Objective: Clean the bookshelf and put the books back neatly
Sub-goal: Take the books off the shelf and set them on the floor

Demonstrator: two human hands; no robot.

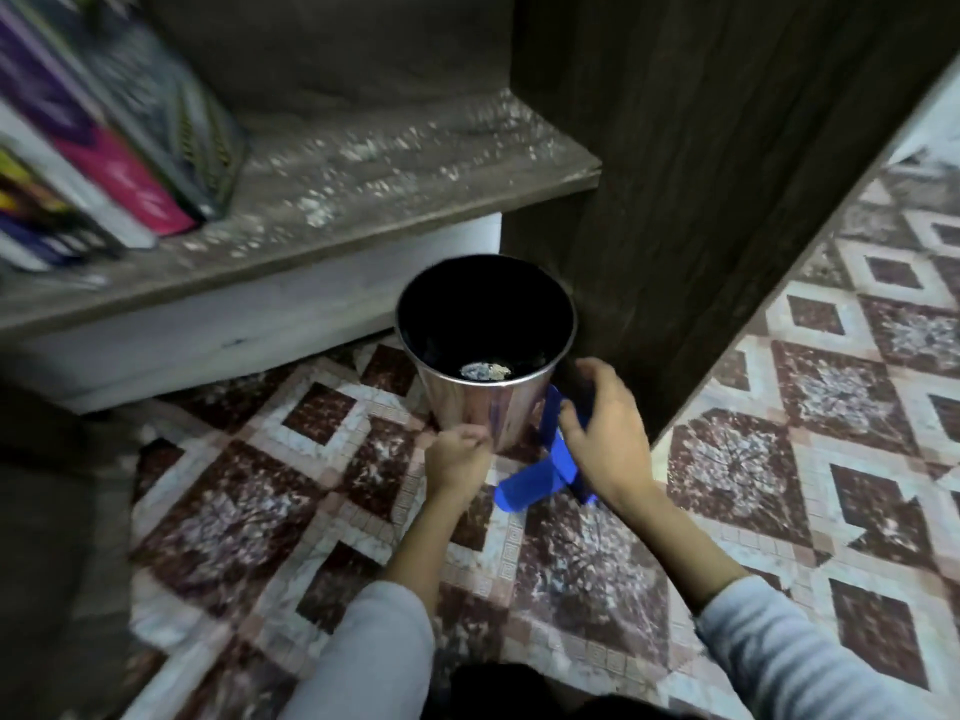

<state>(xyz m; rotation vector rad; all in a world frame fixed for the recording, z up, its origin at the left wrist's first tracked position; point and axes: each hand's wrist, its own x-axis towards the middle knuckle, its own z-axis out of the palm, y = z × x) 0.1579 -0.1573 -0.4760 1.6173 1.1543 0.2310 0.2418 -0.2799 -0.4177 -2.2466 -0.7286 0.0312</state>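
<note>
Wood-grain shelf board low in bookshelf, grey with dust, pale crumbs scattered over right half. Books at left end of same board, leaning, pink and purple covers, blurred. Dark side panel on right. Steel bin on patterned tile floor just below board's front edge, grey debris at bottom. Right hand beside bin, fingers wrapped round blue plastic tool. Left hand curled tight against bin's lower wall; can't tell if it pinches anything.
</note>
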